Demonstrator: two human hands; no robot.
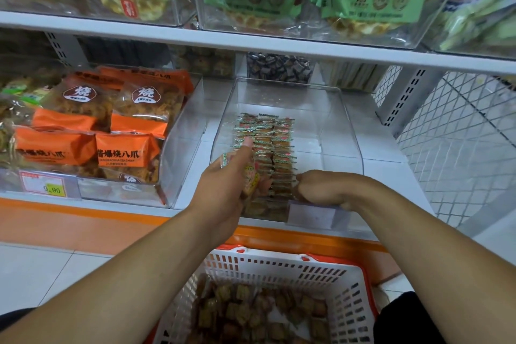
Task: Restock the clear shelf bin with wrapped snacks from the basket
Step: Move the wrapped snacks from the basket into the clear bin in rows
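Just ahead of both hands, on the lower shelf [391, 148], sits the clear shelf bin [346, 120], with the wrapped snacks [268, 142] lined up in neat rows along its middle and bare floor to the far side of the right hand. Below the forearms, nearer the person, the white basket [346, 282] holds a loose heap of more small wrapped pieces.

These snacks look light and small, each in a crinkly, glossy film wrapper; I would judge them slippery in a stack and easily knocked out of line, while the contents seem firm enough to stand on edge. Pinching a short stack by its flat sides, or one piece by its body and not by the sealed ends, looks the safest hold.

The left hand [231, 179] is curled around a small bundle of wrapped pieces, thumb up and pressing against the near end of the rows, inside the bin's front. The right hand [321, 187] lies over the bin's front edge, just above a blank label holder [312, 215], fingers bent inward with the tips at the near packets; whether it pinches one or only steadies the row, I cannot tell.

Beyond the left hand's outer side stand orange bagged snacks [122, 131].
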